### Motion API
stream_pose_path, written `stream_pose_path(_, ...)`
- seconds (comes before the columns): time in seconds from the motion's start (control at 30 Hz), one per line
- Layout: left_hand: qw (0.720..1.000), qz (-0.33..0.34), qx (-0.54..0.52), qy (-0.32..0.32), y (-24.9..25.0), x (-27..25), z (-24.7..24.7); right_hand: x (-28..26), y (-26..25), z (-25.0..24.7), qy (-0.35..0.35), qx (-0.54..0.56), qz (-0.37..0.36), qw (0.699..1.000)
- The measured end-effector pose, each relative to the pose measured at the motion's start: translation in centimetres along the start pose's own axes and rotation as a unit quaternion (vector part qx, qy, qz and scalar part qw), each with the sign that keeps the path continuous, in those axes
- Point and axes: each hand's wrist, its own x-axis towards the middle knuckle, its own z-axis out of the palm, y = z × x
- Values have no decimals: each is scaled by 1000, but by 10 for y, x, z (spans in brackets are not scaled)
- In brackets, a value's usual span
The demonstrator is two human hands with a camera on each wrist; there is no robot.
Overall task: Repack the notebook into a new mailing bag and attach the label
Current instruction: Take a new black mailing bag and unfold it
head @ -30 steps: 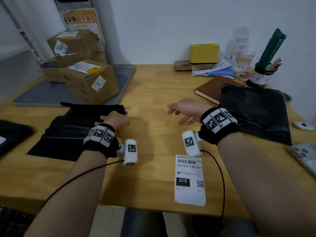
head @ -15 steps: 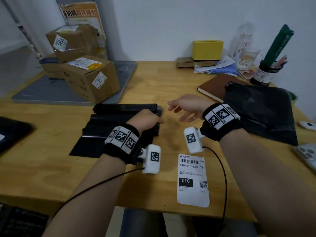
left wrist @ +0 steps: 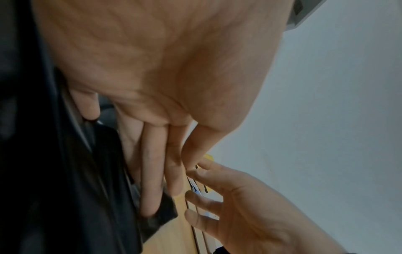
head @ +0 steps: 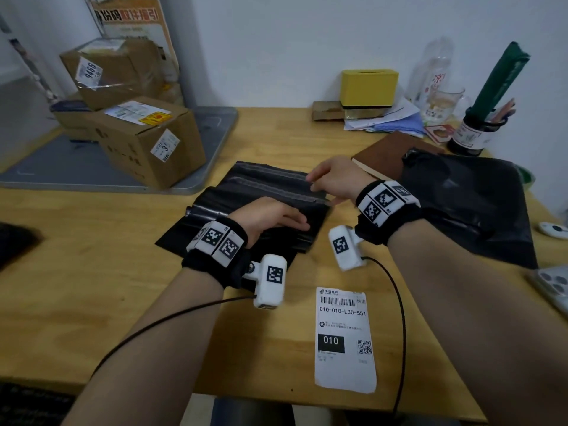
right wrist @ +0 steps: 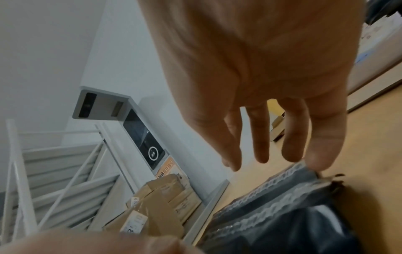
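Label (head: 344, 339) reads 010-010-L30-551 and 010; upper box (head: 113, 72) sticker reads 9466.

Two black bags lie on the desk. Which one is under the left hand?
The flat folded bag at the desk's middle, with pale strips along its far edge. The left hand rests on it. The crumpled bag lies apart, at right.

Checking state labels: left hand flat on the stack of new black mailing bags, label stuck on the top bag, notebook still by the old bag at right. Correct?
One error: the label is not on the top bag. The head view shows it lying on the bare table near the front edge, apart from the stack of mailing bags. The left hand rests flat on the stack; the notebook lies by the old bag.
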Motion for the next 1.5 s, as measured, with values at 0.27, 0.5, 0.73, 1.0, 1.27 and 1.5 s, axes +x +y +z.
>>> stream_pose_path(0.27,996,-31,-81,12,4,3,-13,11,0,5,-61,70,28,995)
stream_pose_path(0.5,989,-10,-77,126,-5,-7,-19,-9,-1,17,-123,7,29,992)
stream_pose_path(0.73,986,-38,-45,157,-13,-35,-32,-16,4,17,-125,-84,39,988)
stream_pose_path(1.0,989,-115,9,91,-18,-49,-26,-23,6,11,-146,-57,79,984)
stream_pose_path(1.27,988,-68,-50,128,-20,-42,-22,-21,16,13,-103,19,69,992)
stream_pose_path(1.5,974,-10,-102,200,-11,-43,-32,-25,5,7,-47,170,-30,984)
